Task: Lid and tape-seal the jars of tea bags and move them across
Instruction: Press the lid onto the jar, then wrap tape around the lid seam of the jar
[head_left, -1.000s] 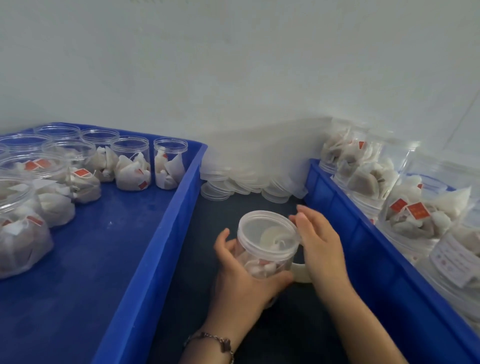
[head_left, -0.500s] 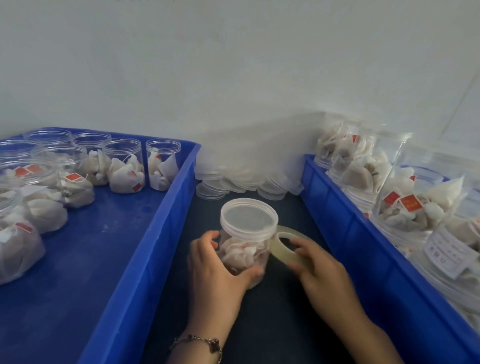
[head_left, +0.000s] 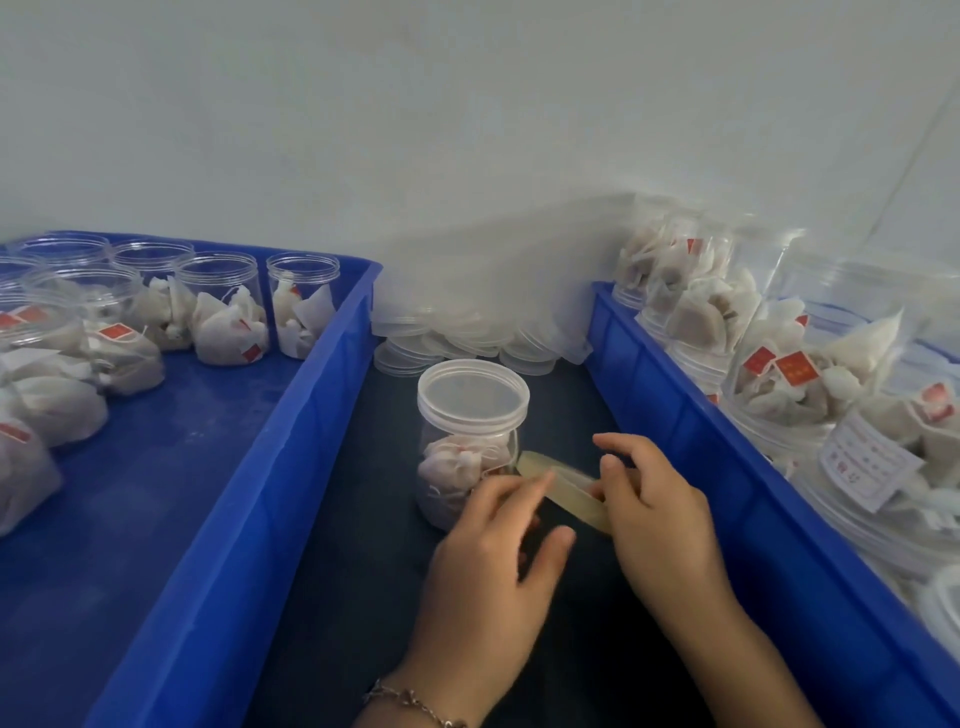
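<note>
Holding the tape roll (head_left: 563, 491) in both hands (head_left: 662, 525), fingers curled round it, beside one lidded jar (head_left: 467, 441); unlidded jars (head_left: 223, 306) wait in the left tray (head_left: 311, 415).

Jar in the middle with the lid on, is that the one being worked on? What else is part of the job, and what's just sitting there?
In use now:
- lidded jar, yes
- tape roll, held by the right hand
- left hand, reaching to the tape

Waiting:
- open jars in the left blue tray
- loose lids by the wall
- finished jars in the right tray
</note>
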